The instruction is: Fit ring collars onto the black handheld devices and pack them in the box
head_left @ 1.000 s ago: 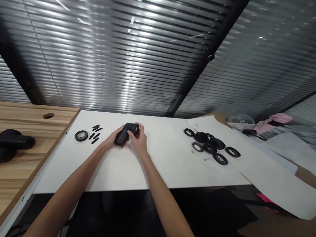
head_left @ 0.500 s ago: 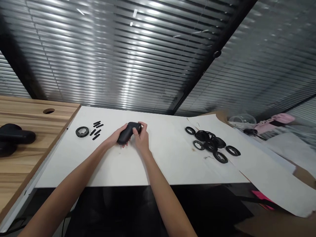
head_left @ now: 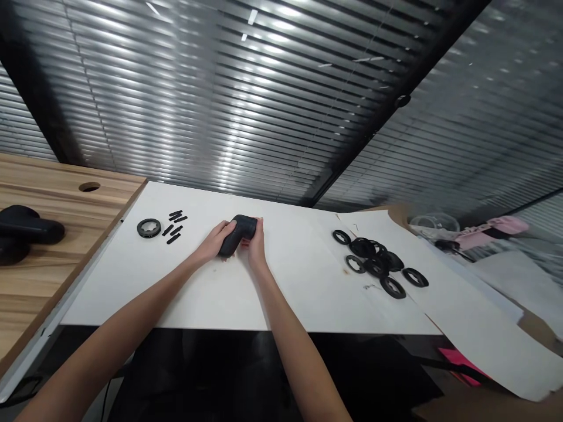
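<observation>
Between my hands, above the white table (head_left: pixel 303 269), is a black L-shaped handheld device (head_left: pixel 236 234) with a rounded, thick body. My left hand (head_left: pixel 215 241) wraps round its lower left arm, thumb on top. At the short right end, my right hand (head_left: pixel 257 243) grips it with the fingers upright along that end face. Whatever lies between the right fingers and the end is hidden. Left of the hands lie several short black strips (head_left: pixel 175 225) and a black ring with a notched inner edge (head_left: pixel 148 228).
Several more black rings (head_left: pixel 393 287) are heaped on the right side of the table. Large white paper sheets (head_left: pixel 466 316) and a pink item (head_left: pixel 492 228) lie beyond. A wooden table (head_left: pixel 88 234) at left bears dark rounded devices (head_left: pixel 30 231). Blinds (head_left: pixel 176 105) stand behind.
My right hand has shifted from a thumb-on-top grip to upright fingers along the device's right end. The device is turned, showing its bend more plainly. The view has shifted slightly.
</observation>
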`<action>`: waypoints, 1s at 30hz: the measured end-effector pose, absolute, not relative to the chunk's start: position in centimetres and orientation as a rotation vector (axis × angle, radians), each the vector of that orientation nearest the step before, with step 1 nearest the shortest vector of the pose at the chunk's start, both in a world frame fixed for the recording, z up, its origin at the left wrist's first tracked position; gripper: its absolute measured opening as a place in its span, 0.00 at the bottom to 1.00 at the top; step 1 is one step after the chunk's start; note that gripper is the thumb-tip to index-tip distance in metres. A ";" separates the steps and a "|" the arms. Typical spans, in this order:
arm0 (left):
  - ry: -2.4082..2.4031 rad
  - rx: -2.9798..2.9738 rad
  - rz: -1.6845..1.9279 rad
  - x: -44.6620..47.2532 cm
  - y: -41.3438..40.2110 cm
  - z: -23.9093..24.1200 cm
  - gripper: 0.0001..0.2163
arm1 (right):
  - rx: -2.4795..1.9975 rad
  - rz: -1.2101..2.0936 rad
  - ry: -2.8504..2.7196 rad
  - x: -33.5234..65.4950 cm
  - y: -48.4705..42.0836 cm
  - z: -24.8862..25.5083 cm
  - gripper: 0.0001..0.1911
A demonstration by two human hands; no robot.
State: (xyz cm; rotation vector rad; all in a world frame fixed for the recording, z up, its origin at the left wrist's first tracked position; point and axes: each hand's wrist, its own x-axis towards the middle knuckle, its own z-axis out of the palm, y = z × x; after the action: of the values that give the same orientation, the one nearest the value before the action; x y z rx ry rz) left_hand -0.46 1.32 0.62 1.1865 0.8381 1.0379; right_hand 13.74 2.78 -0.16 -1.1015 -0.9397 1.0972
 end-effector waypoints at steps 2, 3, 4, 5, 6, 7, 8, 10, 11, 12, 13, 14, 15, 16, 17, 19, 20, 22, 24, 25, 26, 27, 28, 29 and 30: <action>0.827 1.134 1.065 -0.5 1.7 0.6 0.35 | -1.042 1.168 -0.942 13.8 2.9 0.0 0.43; 0.822 1.101 1.081 -0.6 1.9 0.5 0.35 | -1.016 1.178 -0.960 13.9 2.9 0.1 0.42; 0.815 1.062 1.096 -0.6 2.1 0.5 0.35 | -1.000 1.176 -0.984 14.1 2.8 0.2 0.41; 0.801 1.020 1.108 -0.6 2.4 0.4 0.35 | -0.997 1.167 -1.010 14.2 2.7 0.3 0.39; 0.776 0.976 1.118 -0.7 2.7 0.4 0.35 | -1.006 1.150 -1.035 14.4 2.6 0.5 0.37; 0.744 0.935 1.127 -0.7 2.9 0.3 0.36 | -1.022 1.132 -1.058 14.5 2.4 0.5 0.36; 0.712 0.902 1.135 -0.7 3.2 0.3 0.37 | -1.038 1.118 -1.079 14.6 2.3 0.6 0.34; 0.672 0.880 1.165 -0.9 3.5 0.4 0.38 | -1.051 1.104 -1.104 14.6 2.2 0.7 0.32; 0.667 0.892 1.189 -0.9 3.5 0.4 0.39 | -1.047 1.104 -1.103 14.6 2.2 0.6 0.31; 0.665 0.914 1.213 -1.0 3.4 0.5 0.40 | -1.040 1.110 -1.089 14.5 2.3 0.6 0.31; 0.655 0.943 1.234 -1.1 3.2 0.7 0.41 | -1.030 1.120 -1.064 14.4 2.3 0.5 0.31; 0.636 0.978 1.252 -1.3 2.9 0.8 0.41 | -1.012 1.136 -1.035 14.3 2.4 0.3 0.31; 0.607 1.018 1.274 -1.3 2.6 1.0 0.41 | -0.985 1.156 -1.005 14.2 2.5 0.2 0.31; 0.571 1.063 1.293 -1.4 2.3 1.2 0.39 | -0.953 1.182 -0.976 14.2 2.6 0.1 0.32; 0.537 1.112 1.310 -1.4 2.0 1.3 0.37 | -0.921 1.211 -0.945 14.3 2.7 0.0 0.31; 0.511 1.200 1.351 -1.4 1.5 1.6 0.33 | -0.880 1.255 -0.861 14.7 2.9 0.0 0.31; 0.524 1.227 1.378 -1.4 1.4 1.6 0.31 | -0.884 1.263 -0.811 14.9 2.9 0.0 0.30; 0.590 1.216 1.433 -1.4 1.6 1.5 0.29 | -0.910 1.268 -0.726 15.3 2.9 0.3 0.27; 0.670 1.129 1.491 -1.4 2.0 1.2 0.28 | -0.909 1.295 -0.688 15.4 2.8 0.6 0.25; 0.708 1.082 1.505 -1.5 2.3 1.1 0.27 | -0.895 1.324 -0.686 15.5 2.7 0.8 0.25; 0.742 1.043 1.509 -1.5 2.5 0.9 0.26 | -0.880 1.358 -0.694 15.4 2.6 1.0 0.26; 0.769 1.019 1.504 -1.6 2.7 0.8 0.26 | -0.869 1.397 -0.718 15.4 2.4 1.1 0.29; 0.788 1.009 1.488 -1.6 2.9 0.7 0.28 | -0.871 1.440 -0.758 15.3 2.2 1.2 0.32; 0.796 1.012 1.455 -1.7 2.9 0.6 0.31 | -0.891 1.485 -0.814 15.2 2.1 1.3 0.35; 0.796 1.024 1.410 -1.7 3.0 0.6 0.35 | -0.925 1.507 -0.878 15.1 1.9 1.2 0.37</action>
State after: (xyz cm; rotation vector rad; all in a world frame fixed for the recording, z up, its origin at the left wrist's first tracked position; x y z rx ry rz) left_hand -1.71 3.00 0.62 1.0236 0.7957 1.4103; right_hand 15.15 1.94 1.23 -0.9252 -0.8780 1.5072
